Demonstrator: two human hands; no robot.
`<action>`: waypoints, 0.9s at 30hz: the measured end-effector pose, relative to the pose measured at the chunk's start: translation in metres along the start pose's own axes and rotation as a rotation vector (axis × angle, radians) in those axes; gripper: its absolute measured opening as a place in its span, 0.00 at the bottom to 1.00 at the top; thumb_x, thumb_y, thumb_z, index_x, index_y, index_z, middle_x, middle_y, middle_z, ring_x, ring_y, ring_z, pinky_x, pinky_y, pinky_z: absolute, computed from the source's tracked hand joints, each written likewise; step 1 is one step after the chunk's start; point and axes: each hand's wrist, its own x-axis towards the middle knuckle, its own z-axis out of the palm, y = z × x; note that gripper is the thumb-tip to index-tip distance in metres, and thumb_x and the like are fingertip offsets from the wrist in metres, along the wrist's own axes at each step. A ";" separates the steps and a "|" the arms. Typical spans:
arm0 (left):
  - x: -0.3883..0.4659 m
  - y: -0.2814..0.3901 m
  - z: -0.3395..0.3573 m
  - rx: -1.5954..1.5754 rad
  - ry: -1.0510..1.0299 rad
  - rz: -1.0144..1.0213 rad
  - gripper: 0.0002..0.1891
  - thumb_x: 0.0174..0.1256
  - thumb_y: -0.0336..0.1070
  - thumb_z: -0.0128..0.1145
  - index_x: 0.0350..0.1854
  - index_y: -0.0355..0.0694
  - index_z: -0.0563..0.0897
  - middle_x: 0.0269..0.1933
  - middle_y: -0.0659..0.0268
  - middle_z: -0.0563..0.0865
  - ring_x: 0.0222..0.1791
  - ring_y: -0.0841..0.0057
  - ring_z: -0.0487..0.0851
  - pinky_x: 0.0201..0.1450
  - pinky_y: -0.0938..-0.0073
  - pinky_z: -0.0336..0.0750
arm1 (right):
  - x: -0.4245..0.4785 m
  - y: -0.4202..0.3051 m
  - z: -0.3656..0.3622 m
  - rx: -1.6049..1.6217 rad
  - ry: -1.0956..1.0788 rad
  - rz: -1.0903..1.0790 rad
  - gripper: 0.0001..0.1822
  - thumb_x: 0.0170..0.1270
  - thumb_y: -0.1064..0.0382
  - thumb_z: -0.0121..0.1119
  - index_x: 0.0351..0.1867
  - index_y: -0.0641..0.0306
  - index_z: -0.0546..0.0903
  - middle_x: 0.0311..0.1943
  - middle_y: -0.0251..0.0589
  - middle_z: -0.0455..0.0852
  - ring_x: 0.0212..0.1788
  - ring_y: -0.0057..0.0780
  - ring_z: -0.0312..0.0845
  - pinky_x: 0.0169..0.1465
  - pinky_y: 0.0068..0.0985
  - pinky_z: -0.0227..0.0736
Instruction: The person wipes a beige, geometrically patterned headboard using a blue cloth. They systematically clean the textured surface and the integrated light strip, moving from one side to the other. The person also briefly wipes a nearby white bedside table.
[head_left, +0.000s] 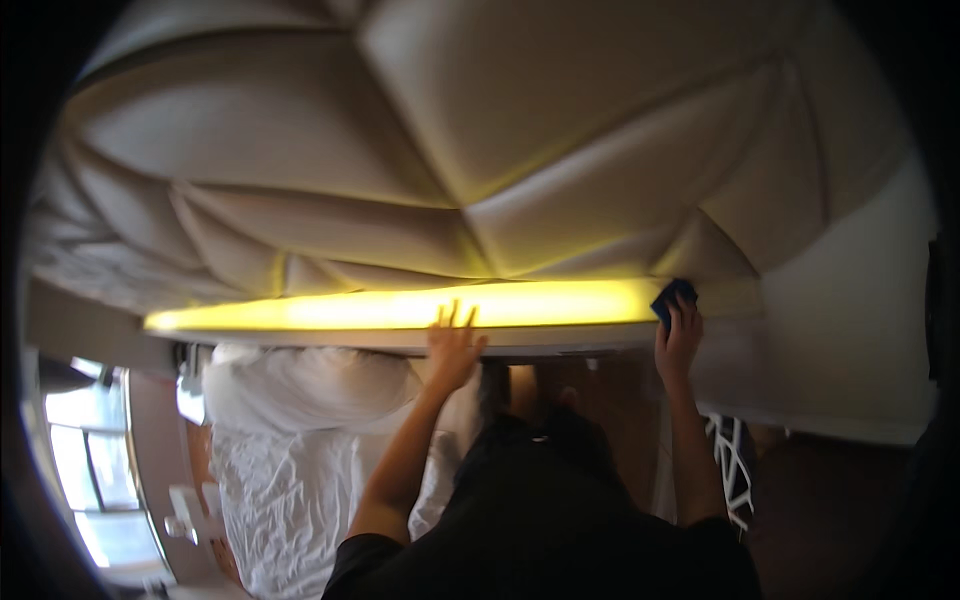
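My right hand (679, 339) grips a dark blue cloth or sponge (672, 297), pressed at the right end of a glowing yellow light strip (555, 301). Fingers spread, my left hand (453, 349) reaches over the pale ledge (547, 336) that fronts the strip. Its fingertips lie over the lit area; whether they rest on it I cannot tell. Behind the strip rises a padded, tufted wall panel (585, 172) in beige, with deep creases between its cushions.
A bed with rumpled white bedding (285, 480) and a white pillow (315, 386) lies below the ledge, to the left. Further left is a bright window (101, 465). Brown flooring (619, 420) shows beneath me. A white lattice-like object (729, 465) stands beyond my right forearm.
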 end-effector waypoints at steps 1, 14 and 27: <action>0.001 0.001 0.003 -0.036 0.038 0.010 0.32 0.72 0.58 0.46 0.76 0.53 0.61 0.79 0.55 0.53 0.78 0.51 0.49 0.74 0.42 0.46 | 0.000 -0.033 0.005 0.064 -0.004 -0.057 0.19 0.63 0.64 0.56 0.56 0.62 0.76 0.65 0.44 0.72 0.66 0.52 0.64 0.68 0.52 0.57; -0.078 -0.033 -0.010 -0.100 0.277 -0.174 0.37 0.67 0.44 0.55 0.76 0.42 0.57 0.79 0.59 0.52 0.79 0.60 0.49 0.74 0.51 0.52 | 0.022 -0.282 0.057 0.436 -0.485 -0.638 0.29 0.60 0.68 0.54 0.65 0.59 0.70 0.70 0.44 0.66 0.70 0.52 0.58 0.72 0.46 0.52; -0.096 -0.084 -0.004 -0.343 0.417 -0.308 0.43 0.60 0.37 0.61 0.77 0.40 0.54 0.78 0.60 0.54 0.71 0.58 0.63 0.68 0.58 0.62 | 0.031 -0.322 0.077 0.382 -0.571 -1.027 0.33 0.52 0.70 0.56 0.66 0.59 0.70 0.71 0.48 0.64 0.72 0.53 0.55 0.74 0.48 0.50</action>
